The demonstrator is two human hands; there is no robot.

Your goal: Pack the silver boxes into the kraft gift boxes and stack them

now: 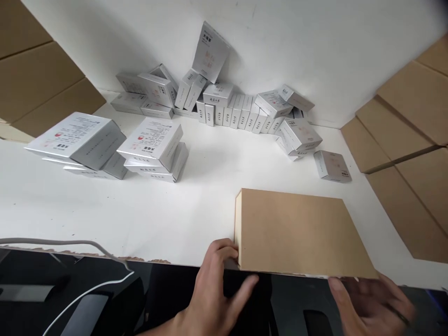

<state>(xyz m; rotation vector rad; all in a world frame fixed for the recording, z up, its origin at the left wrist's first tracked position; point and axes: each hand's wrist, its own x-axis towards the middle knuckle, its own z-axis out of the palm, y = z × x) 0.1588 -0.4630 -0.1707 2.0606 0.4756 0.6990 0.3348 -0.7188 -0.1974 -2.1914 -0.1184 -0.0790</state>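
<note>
A plain brown cardboard box (297,233) lies at the table's front edge, its broad face up and its pale side turned to the left. My left hand (217,284) is at the box's near left corner. Its curled fingertips touch the pale side, while the thumb stands apart below the table edge. Around the near right corner is my right hand (374,303), thumb at the front edge and fingers at the right end, partly hidden and slightly blurred. A dark ring shows on one finger.
Silver-white printed cartons stand in a row (238,112) along the back wall, some leaning or piled. Two carton stacks (150,144) (80,140) sit at left. One carton (332,166) lies beyond the box. Brown boxes (406,200) flank the right; a cable (70,241) crosses the front left edge.
</note>
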